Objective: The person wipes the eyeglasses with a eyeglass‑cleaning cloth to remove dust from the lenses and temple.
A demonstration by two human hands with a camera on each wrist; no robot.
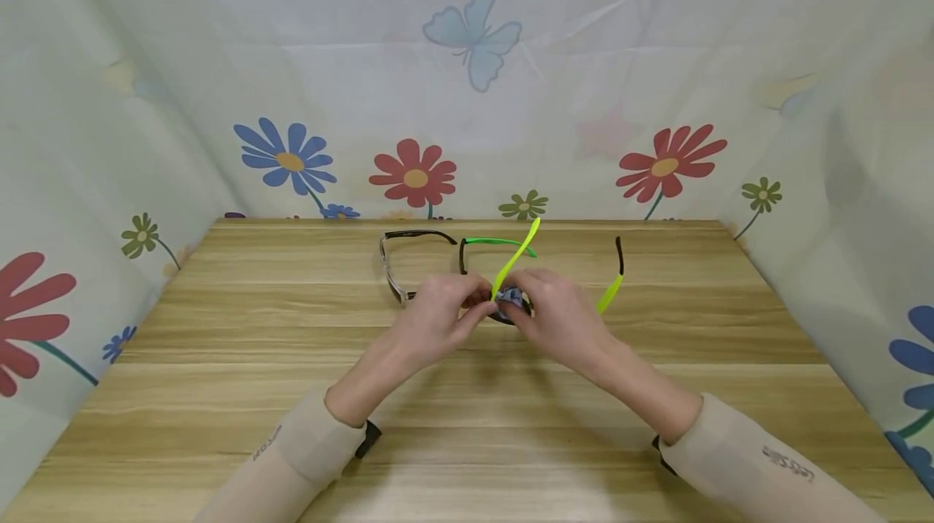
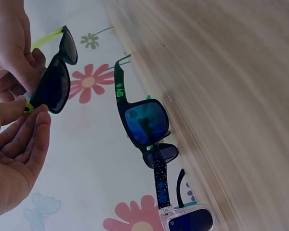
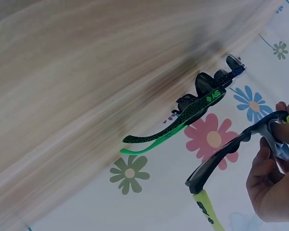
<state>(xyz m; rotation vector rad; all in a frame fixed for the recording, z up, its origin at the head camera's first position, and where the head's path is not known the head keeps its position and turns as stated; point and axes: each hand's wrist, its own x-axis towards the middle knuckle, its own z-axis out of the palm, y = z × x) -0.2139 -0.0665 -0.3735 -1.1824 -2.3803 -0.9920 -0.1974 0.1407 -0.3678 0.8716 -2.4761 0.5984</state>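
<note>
Held up over the table is a pair of sunglasses point(image 2: 55, 89) with a black front and neon-yellow temples. My left hand point(image 1: 438, 314) pinches it between thumb and fingers at one end of the frame, by the hinge. My right hand point(image 1: 562, 316) pinches a crumpled blue-grey cloth point(image 1: 510, 296) against the lens on that same side. In the right wrist view the cloth point(image 3: 279, 144) hangs around the frame's end, partly hidden by the fingers. Both temples are unfolded; one yellow temple point(image 1: 515, 260) points up and away, the other sticks out to the right.
Beyond my hands, sunglasses with green temple tips point(image 1: 496, 242) and blue lenses lie unfolded on the wooden table point(image 1: 292, 328). To their left lies a clear-fronted pair point(image 1: 388, 267) with dark temples. A flowered curtain point(image 1: 350, 77) encloses the table's back and sides.
</note>
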